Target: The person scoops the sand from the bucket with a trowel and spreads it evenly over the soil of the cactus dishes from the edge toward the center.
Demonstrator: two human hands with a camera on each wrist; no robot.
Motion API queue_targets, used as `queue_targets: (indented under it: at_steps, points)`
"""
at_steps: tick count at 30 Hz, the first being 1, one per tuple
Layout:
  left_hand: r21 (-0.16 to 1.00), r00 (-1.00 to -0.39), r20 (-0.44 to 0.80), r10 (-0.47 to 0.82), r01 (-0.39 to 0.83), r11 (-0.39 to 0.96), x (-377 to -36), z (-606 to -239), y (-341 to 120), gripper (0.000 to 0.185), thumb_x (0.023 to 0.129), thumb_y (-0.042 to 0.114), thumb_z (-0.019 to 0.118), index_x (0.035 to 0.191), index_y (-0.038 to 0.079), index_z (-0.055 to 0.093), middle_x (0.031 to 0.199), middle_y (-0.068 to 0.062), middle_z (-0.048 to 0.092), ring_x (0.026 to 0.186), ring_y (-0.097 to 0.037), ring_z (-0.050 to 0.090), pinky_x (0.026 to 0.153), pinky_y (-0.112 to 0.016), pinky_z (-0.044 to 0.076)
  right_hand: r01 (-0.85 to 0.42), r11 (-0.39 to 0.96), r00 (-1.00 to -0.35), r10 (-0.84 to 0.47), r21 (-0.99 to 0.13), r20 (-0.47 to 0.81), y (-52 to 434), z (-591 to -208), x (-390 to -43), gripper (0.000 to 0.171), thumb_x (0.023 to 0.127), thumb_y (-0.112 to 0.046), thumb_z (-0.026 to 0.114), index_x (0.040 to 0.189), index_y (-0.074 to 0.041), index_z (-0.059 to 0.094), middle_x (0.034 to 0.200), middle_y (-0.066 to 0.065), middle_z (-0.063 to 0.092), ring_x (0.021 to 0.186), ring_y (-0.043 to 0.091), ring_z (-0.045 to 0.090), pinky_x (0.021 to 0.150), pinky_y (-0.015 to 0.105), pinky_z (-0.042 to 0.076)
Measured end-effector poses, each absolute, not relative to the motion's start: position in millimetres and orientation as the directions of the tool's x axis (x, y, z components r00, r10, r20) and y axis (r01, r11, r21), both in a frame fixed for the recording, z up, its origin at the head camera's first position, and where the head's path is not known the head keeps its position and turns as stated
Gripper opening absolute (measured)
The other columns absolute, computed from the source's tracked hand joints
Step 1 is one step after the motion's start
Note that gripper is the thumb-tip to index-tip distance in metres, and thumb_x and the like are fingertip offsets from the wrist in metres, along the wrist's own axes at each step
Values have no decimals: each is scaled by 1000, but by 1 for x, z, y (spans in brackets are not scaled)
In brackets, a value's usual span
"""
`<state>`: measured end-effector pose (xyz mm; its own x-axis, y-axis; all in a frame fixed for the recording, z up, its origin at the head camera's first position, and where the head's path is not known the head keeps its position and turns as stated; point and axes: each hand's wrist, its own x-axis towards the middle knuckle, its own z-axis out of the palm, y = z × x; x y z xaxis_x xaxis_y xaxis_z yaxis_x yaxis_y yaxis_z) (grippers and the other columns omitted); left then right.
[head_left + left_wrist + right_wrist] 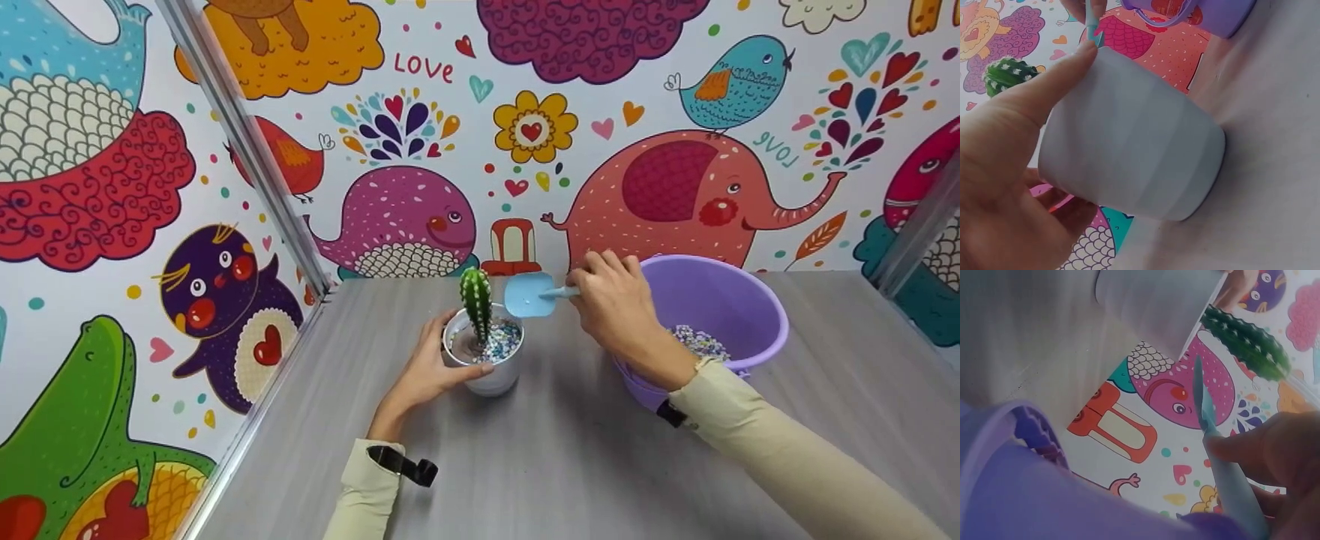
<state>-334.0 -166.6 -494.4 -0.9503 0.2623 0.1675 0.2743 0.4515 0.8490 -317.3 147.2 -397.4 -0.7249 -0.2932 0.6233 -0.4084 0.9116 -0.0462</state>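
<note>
A white ribbed flower pot stands on the table, with a green cactus upright in it. Blue, white and dark pebbles cover the right part of the soil inside. My left hand grips the pot, thumb along the near side at the rim and fingers round the left. Pinched by its handle in my right hand is a light blue toy shovel. Its blade is level with the pot's right rim, a few grains on it. In the right wrist view the shovel appears edge-on beside the pot.
A purple bucket with more small pebbles stands at the right, under my right forearm. Behind the grey table rises a wall with cartoon animals. A metal frame post runs up at the left corner.
</note>
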Motion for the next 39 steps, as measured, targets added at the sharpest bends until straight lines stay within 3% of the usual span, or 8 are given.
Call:
queue_targets:
  at_steps: [6,10,15,23,28,32,39]
  points:
    - [863,-945,250,210,316,395,-337,-493,-165,83,103,44,73,165,3,36,163,-22,44,152,-39,45,130,-60,33,-414,896,-767,-248,-161,592,163,-394,-311,15,90,-8,85,104,-5,81,98,10,67,97,32,58,84,47,40]
    - [861,-925,366,100,378,340,-338,-490,-161,60,112,34,60,160,2,44,154,-19,55,144,-35,52,127,-57,39,-406,884,-796,-217,-232,566,175,-391,-306,18,90,-8,85,108,-6,82,101,10,68,100,32,59,88,48,41]
    - [808,-852,522,-21,487,330,-334,-481,-154,49,111,28,63,154,7,53,146,-11,62,136,-28,58,121,-53,46,-397,881,-793,-188,-257,579,192,-385,-301,18,89,-6,84,107,-6,82,103,10,69,102,33,60,90,51,42]
    - [703,-737,672,-71,605,373,-319,-458,-142,41,107,16,68,148,12,60,142,-6,64,131,-25,61,115,-44,51,-346,900,-814,-147,-266,562,223,-379,-296,20,88,-7,84,108,-8,81,103,10,68,101,33,58,85,48,36]
    - [626,-667,744,-36,678,386,-309,-445,-131,42,104,14,71,145,11,61,142,-6,65,134,-20,58,114,-42,50,-330,904,-819,-131,-272,558,241,-379,-290,23,89,-7,84,112,-8,81,104,11,67,102,33,57,85,48,35]
    - [602,-654,757,15,705,375,-300,-436,-122,44,104,18,72,147,11,60,145,-3,64,137,-15,56,115,-43,49,-305,907,-829,-102,-290,551,256,-378,-285,22,91,-9,84,112,-6,79,107,12,66,105,35,57,91,53,38]
    - [585,-638,763,103,749,311,-286,-424,-105,45,105,18,72,147,11,60,146,-4,62,136,-23,61,115,-51,54,-242,923,-858,-61,-298,509,283,-379,-278,24,91,-10,83,113,-3,77,109,17,65,110,40,56,98,65,41]
